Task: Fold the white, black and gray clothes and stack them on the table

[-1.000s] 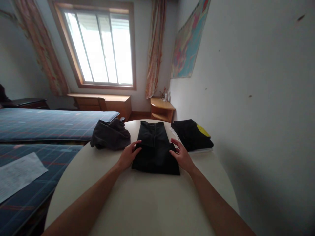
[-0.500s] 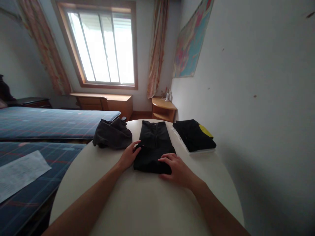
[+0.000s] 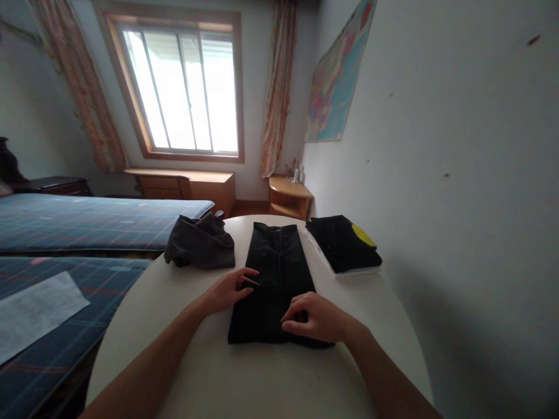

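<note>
Black trousers (image 3: 273, 311), folded narrow, lie lengthwise on a round white table (image 3: 244, 384). Their waistband points to the far side and a seam runs down the middle. My left hand (image 3: 229, 290) rests at their left edge, fingers stretched and thumb apart. Over the near right part, my right hand (image 3: 317, 317) has its fingers curled and the thumb close to the index fingertip. Whether cloth is pinched there is hidden. A crumpled dark grey garment (image 3: 201, 241) sits at the far left, and a folded black garment with a yellow patch (image 3: 343, 244) at the far right.
Something white (image 3: 360, 270) lies under the right-hand pile. The white wall (image 3: 458, 244) runs close along the table's right side. To the left are beds with blue plaid mattresses (image 3: 122, 279), one bearing a paper sheet (image 3: 41, 311). A corner shelf (image 3: 290, 189) stands beyond.
The near part of the trousers, earlier doubled back, now reaches further towards me and lies flatter. Both hands have come nearer, and the right hand's fingers are more curled.
</note>
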The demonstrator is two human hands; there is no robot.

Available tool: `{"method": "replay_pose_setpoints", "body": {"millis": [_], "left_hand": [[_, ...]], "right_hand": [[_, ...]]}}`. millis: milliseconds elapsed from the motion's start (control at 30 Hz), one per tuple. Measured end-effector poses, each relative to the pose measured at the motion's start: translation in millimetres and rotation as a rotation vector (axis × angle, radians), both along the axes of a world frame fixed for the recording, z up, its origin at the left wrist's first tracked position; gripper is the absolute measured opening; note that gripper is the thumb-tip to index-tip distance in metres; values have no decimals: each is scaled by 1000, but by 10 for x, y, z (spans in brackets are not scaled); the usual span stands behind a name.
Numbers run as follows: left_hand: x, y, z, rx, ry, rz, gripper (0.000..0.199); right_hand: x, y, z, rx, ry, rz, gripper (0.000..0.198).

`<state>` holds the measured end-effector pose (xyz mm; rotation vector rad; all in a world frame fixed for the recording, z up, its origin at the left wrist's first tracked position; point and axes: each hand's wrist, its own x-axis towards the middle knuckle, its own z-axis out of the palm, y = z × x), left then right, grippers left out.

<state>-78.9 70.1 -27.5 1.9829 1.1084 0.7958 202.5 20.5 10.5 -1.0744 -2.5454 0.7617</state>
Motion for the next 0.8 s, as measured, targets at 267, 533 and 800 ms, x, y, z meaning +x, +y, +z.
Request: {"method": "replay_pose_setpoints", "body": {"millis": [267,533,800], "left_hand": [[9,-5,12,61,20,-13,45],[132,25,178,148,-173,122,26],[223,336,-62,-43,-415,198,62]], "right_hand": [[59,219,-269,354,-7,-348,40],[35,403,-199,462,191,-344,6],[80,666,-348,535,114,-445,33]]}}
